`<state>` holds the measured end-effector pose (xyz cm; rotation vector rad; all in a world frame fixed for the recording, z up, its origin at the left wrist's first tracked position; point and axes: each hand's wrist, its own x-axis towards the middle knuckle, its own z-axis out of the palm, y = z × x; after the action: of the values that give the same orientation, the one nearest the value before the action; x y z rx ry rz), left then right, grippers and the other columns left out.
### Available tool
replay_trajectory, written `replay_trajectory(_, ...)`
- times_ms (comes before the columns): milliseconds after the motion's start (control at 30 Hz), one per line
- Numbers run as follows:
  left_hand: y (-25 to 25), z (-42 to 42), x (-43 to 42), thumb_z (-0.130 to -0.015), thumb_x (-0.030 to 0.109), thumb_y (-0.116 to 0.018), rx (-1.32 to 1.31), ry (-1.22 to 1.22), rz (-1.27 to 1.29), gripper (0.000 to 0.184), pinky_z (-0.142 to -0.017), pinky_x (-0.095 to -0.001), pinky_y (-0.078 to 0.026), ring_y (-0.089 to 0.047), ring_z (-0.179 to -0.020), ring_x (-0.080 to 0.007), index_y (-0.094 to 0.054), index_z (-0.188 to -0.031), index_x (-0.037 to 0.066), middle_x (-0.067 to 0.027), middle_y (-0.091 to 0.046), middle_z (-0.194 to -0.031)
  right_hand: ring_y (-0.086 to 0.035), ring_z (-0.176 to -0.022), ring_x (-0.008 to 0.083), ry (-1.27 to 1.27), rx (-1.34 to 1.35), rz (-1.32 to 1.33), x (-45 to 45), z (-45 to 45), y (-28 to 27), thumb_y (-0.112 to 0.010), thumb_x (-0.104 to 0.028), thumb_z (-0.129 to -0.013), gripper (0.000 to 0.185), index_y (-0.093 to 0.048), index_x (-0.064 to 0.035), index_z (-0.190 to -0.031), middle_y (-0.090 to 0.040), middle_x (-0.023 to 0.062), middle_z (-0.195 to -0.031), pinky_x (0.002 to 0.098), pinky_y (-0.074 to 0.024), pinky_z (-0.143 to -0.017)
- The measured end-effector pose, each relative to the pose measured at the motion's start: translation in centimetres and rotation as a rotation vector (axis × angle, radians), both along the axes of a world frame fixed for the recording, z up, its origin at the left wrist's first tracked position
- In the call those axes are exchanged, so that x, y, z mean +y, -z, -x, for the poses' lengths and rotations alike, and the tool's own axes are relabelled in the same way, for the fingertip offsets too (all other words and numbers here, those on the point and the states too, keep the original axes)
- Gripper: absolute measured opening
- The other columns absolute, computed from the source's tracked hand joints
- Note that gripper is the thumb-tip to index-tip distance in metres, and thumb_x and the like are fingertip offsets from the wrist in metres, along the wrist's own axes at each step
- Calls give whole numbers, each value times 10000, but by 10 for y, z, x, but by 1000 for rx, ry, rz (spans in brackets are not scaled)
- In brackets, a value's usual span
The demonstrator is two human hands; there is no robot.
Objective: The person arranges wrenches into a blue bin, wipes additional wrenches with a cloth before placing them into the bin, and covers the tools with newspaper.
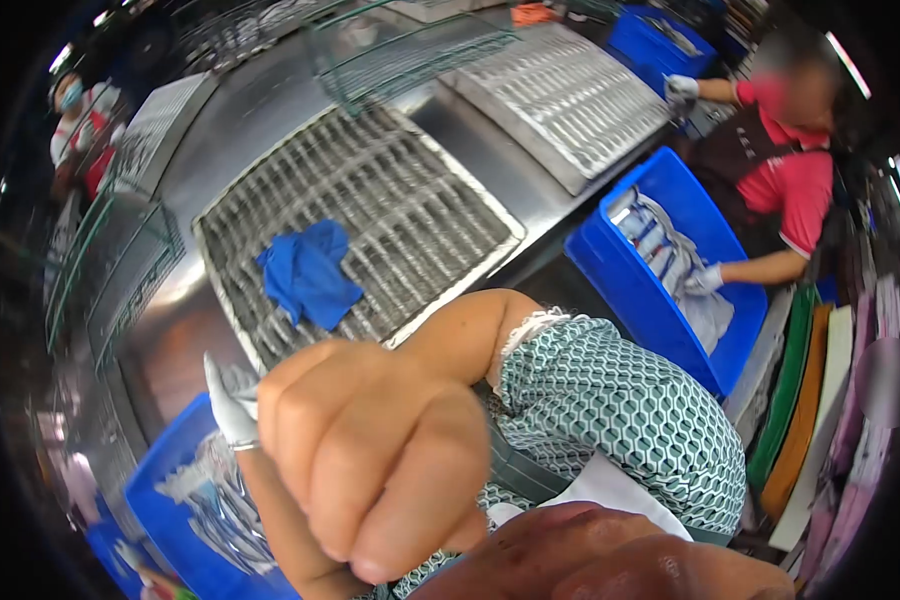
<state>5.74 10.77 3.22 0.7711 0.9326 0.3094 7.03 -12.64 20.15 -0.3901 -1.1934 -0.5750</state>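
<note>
Two hands of the wearer are in view. The right hand (375, 455) is bare and close to the lens, its fingers curled into a loose fist; whether anything lies inside the fist cannot be told. The left hand (232, 405) wears a white glove and extends at least one finger; the rest is partly hidden behind the right hand, so its grip cannot be determined. A blue cloth (312, 278) lies crumpled on the ribbed tray (410, 190), toward its left side. The cloth is beyond both hands, apart from them, and to the right of the left hand in the view. The ribbed tray rests on the metal bench (238, 125), its near edge partly covered in view by the right hand. A left blue bin (155, 470), holding grey and blue articles (225, 515), stands below the left hand in the view. A second tray (575, 95) is positioned beyond the ribbed tray, to the right. A right blue bin (610, 270) stands beside the bench; a co-worker (795, 190) in a red shirt places one gloved hand (705, 280) on its contents.
</note>
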Motion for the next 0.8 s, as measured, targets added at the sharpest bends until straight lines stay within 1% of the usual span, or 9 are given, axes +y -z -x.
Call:
replay_trajectory(33, -22, -3, -13, -878, 429, -652, 2, 26, 55, 410, -742, -309, -485, -566, -834, -151, -555, -1116, 109, -36, -547, -948, -595, -661, 158, 43, -38, 18, 3, -4, 5, -549, -294, -954, 232, -670, -108, -886, -650, -22, -792, 297, -434, -567)
replay_trajectory(67, 0, -1, -1, -873, 432, -653, 23, 36, 121, 506, -792, -324, -519, -608, -898, -180, -558, -1230, 86, -72, -584, -1036, -592, -657, 155, 61, -36, 17, 4, -3, 5, -551, -290, -952, 225, -668, -112, -880, -649, -31, -791, 295, -431, -566)
replay_trajectory(167, 0, 2, -12, -874, 431, -652, -3, 31, 82, 489, -769, -319, -517, -604, -866, -173, -566, -1214, 89, -61, -578, -1000, -578, -640, 145, 83, -27, 13, 5, 3, 3, -567, -281, -942, 192, -660, -131, -867, -641, -70, -786, 291, -418, -563)
replay_trajectory(267, -2, 2, -18, -876, 429, -651, -14, 34, 67, 472, -746, -314, -516, -600, -833, -166, -574, -1197, 92, -50, -571, -964, -575, -637, 143, 79, -25, 89, -7, 8, -10, -575, -282, -936, 181, -662, -137, -869, -642, -76, -790, 291, -414, -566)
replay_trajectory(367, 1, 2, -19, -877, 428, -651, -25, 43, 54, 456, -724, -309, -515, -596, -800, -159, -582, -1181, 96, -39, -565, -928, -577, -637, 142, 123, 17, -8, 0, 15, -10, -581, -281, -930, 175, -662, -139, -867, -643, -78, -787, 291, -412, -566)
replay_trajectory(567, -7, 3, -24, -880, 426, -649, -42, 48, 33, 423, -678, -299, -512, -587, -734, -145, -598, -1148, 102, -17, -552, -857, -583, -637, 137, 68, -32, -7, 10, 17, 1, -571, -276, -932, 183, -663, -135, -861, -645, -75, -779, 284, -414, -566)
replay_trajectory(667, -2, 7, -18, -881, 424, -648, -51, 48, 15, 408, -656, -294, -511, -583, -702, -138, -606, -1132, 106, -7, -545, -821, -581, -635, 133, 49, -46, 1, 8, 17, 2, -567, -278, -934, 189, -663, -134, -858, -647, -67, -782, 280, -417, -567)
replay_trajectory(767, -11, 8, -16, -882, 423, -647, -72, 40, -35, 393, -633, -289, -509, -578, -669, -131, -614, -1116, 109, 4, -539, -785, -580, -638, 154, 5, -43, 18, -1, 18, 0, -565, -274, -936, 202, -664, -118, -855, -645, -36, -782, 289, -422, -557)
replay_trajectory(800, -14, 8, -16, -883, 423, -647, -79, 35, -61, 388, -625, -287, -509, -577, -658, -128, -617, -1110, 110, 8, -537, -774, -573, -641, 161, 9, -22, 68, -1, 20, 2, -520, -310, -960, 270, -651, -106, -840, -645, -14, -773, 291, -424, -555)
